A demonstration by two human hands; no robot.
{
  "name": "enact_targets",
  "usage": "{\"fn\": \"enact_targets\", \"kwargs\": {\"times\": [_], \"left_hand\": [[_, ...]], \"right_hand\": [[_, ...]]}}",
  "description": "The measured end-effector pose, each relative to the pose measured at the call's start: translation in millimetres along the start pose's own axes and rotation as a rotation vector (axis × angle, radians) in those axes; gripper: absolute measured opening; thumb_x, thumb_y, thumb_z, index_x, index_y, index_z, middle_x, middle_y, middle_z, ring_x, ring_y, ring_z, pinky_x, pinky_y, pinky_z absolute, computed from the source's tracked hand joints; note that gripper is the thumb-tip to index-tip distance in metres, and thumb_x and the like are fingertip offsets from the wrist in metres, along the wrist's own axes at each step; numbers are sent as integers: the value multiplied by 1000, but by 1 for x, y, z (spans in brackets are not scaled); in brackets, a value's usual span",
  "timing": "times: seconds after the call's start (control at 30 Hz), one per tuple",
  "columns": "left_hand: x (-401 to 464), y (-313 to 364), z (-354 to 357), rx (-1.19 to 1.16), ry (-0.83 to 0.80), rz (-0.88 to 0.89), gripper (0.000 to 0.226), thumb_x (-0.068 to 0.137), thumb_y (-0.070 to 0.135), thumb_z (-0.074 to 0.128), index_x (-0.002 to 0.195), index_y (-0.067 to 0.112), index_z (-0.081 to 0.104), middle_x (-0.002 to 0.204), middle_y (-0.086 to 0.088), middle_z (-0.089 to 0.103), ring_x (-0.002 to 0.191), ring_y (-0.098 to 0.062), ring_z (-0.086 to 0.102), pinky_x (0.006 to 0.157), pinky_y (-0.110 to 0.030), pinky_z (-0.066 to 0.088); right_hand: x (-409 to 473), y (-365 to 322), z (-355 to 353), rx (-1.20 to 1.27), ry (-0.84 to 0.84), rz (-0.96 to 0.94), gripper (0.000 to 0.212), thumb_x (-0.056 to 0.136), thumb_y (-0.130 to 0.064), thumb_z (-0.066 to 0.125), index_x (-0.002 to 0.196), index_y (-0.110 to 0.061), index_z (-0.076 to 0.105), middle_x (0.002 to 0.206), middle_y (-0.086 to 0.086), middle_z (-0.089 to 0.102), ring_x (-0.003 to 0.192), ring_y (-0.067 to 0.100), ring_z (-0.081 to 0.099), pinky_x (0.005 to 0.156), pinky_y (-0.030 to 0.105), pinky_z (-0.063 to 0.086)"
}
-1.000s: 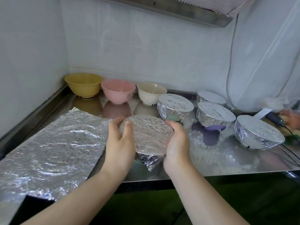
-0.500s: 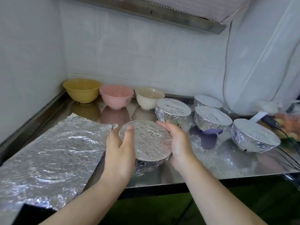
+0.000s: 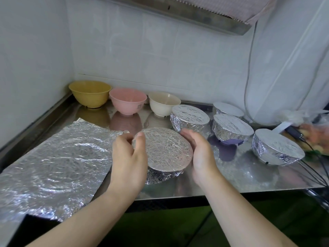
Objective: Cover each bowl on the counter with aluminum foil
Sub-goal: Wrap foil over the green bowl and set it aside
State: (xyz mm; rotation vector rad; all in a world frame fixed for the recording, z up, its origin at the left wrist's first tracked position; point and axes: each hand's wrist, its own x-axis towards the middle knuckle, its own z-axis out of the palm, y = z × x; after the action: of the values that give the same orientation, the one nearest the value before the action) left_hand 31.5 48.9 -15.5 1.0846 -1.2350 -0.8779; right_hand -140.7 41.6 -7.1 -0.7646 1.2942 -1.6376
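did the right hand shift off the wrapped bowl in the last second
Yes. The right hand has eased outward from the foil-covered bowl, toward the purple bowl.

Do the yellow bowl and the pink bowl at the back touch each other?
Apart. The head view shows a narrow strip of wall and counter between the yellow bowl and the pink bowl.

Both bare forearms reach in from 6 o'clock, angled toward 12. The left hand (image 3: 129, 157) curls its fingers at 9 o'clock of the foil-covered bowl (image 3: 166, 150); the right hand (image 3: 201, 154), fingers straighter, cups its 3 o'clock side.
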Motion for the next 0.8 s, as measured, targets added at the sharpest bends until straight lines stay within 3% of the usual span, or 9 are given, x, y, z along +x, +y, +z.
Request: {"fn": "enact_targets", "kwargs": {"times": [0.03,0.1,0.17,0.33,0.47,0.6,0.67,0.73,0.8], "left_hand": [[-3,-2,2,16,-12,-12,58,100,60,44,107,4,56,99,-23,60,96,-42,58,83,-60,48],[-11,-2,6,32,-49,-30,64,103,59,43,149,13,42,140,-11,53,135,-26,48,115,-47,38],[-17,-7,8,45,-76,6,66,106,55,41,160,20,28,153,-1,45,145,-15,39,122,-42,31],[-13,-9,9,-30,-53,-78,44,108,50,40,147,32,45,125,26,59,111,10,54,96,-21,37],[-11,-5,8,-54,3,-135,14,110,43,42,117,44,53,105,26,62,94,26,53,85,-18,38],[-9,-3,14,-191,50,-208,21,106,37,51,124,43,61,116,24,65,108,7,58,97,-31,43],[-13,0,22,-297,78,-214,31,106,29,52,134,38,61,122,31,61,113,15,54,98,-20,40],[-17,0,31,-403,132,-229,31,107,21,48,132,33,61,103,39,66,94,27,57,80,0,41],[-20,-1,38,-457,170,-250,31,109,16,42,120,35,64,84,46,66,82,31,56,71,0,43]], "right_hand": [[-1,-2,2,-16,-14,-3,31,105,-29,54,118,-12,77,109,1,81,104,21,76,90,37,57],[-4,-1,6,-49,-25,-6,33,105,-31,53,119,-14,78,111,3,81,106,22,76,94,40,58],[-7,3,10,-41,1,-4,32,103,-32,55,118,-17,79,111,3,81,108,25,76,100,44,57],[-14,15,9,-63,60,-32,38,84,-51,61,114,-35,79,116,-9,78,115,20,72,107,51,53],[-6,7,-3,-135,67,-119,32,80,-50,63,96,-26,77,107,7,76,111,34,70,101,51,51],[2,-7,-1,-109,32,-137,37,82,-47,64,110,-26,78,118,-4,77,119,19,69,112,47,47],[-1,-4,3,-27,5,-73,39,88,-44,68,118,-22,78,121,1,78,120,23,70,114,53,47],[-6,0,5,74,-6,-19,36,96,-39,64,119,-15,78,117,8,79,115,28,73,112,56,49],[-8,5,4,175,6,-9,42,93,-40,63,121,-12,78,116,8,80,112,27,74,110,53,51]]}}
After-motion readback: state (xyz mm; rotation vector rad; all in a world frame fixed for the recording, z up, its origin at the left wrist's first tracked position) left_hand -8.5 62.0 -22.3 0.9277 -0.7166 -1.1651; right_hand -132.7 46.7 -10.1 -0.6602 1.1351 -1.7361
